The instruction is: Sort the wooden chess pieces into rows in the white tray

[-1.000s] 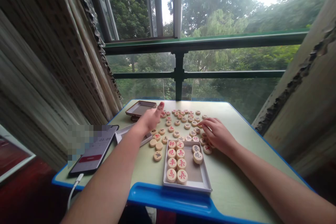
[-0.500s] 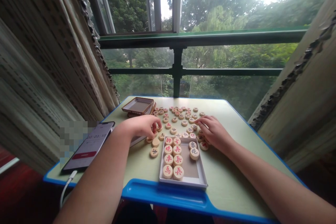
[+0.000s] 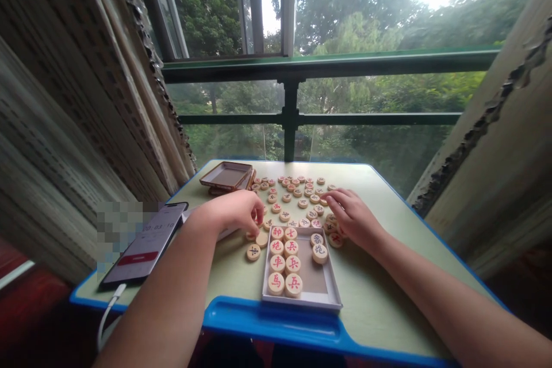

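My left hand (image 3: 239, 213) is bent down at the left of the white-edged box (image 3: 314, 282), with its fingers curled and closed at a blank-side-up Chinese chess piece (image 3: 261, 239). Part of the grip is hidden behind the hand. A piece with a black character (image 3: 253, 252) lies just below it. My right hand (image 3: 351, 213) is open, fingers stretched out over the scattered pieces, its fingertips by a piece (image 3: 315, 199). Inside the box, red-character pieces (image 3: 277, 264) form two columns on the left, and two black-character pieces (image 3: 319, 253) lie at the right.
A stack of shallow brown-rimmed trays (image 3: 227, 175) stands at the back left. A phone (image 3: 144, 247) with a cable (image 3: 110, 305) plugged in lies at the left. A blue trough (image 3: 271, 319) lines the table's (image 3: 379, 293) front edge; railing and window are beyond.
My left hand has come slightly down toward the box. The blank-side-up piece has shifted right, nearer the box's left wall. My right hand has hardly moved.
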`<state>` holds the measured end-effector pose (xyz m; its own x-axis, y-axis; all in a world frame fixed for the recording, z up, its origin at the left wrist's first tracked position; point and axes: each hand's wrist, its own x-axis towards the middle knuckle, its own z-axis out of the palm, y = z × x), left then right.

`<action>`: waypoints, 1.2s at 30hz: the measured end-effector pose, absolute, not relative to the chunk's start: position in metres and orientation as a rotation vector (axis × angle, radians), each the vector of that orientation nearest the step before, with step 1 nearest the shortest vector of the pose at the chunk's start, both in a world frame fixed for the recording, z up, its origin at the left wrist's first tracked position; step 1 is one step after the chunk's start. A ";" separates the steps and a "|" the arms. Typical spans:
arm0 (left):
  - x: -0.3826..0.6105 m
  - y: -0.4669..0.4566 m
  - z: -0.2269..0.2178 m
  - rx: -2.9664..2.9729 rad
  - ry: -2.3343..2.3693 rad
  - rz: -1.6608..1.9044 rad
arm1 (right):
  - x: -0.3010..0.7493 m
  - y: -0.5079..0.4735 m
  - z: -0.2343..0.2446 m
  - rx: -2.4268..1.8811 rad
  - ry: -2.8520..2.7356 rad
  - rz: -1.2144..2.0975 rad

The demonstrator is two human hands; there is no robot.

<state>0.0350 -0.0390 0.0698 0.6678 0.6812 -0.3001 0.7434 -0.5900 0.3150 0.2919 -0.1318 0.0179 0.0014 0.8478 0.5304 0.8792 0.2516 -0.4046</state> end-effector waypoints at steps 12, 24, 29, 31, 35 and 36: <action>0.034 -0.046 0.075 2.494 1.094 -0.204 | 0.289 -0.133 0.018 -1.556 -1.807 -0.067; 0.052 -0.036 0.063 2.646 1.151 0.261 | 0.291 -0.131 0.015 -1.582 -1.709 -0.083; 0.057 -0.034 0.054 2.650 1.067 0.241 | 0.292 -0.132 0.017 -1.551 -1.662 -0.182; 0.056 -0.036 0.055 2.623 1.069 0.208 | 0.292 -0.133 0.017 -1.539 -1.666 -0.188; 0.055 -0.036 0.057 2.655 1.066 0.151 | 0.293 -0.135 0.018 -1.539 -1.692 -0.185; 0.055 -0.036 0.056 2.668 1.078 0.163 | 0.293 -0.136 0.019 -1.543 -1.696 -0.192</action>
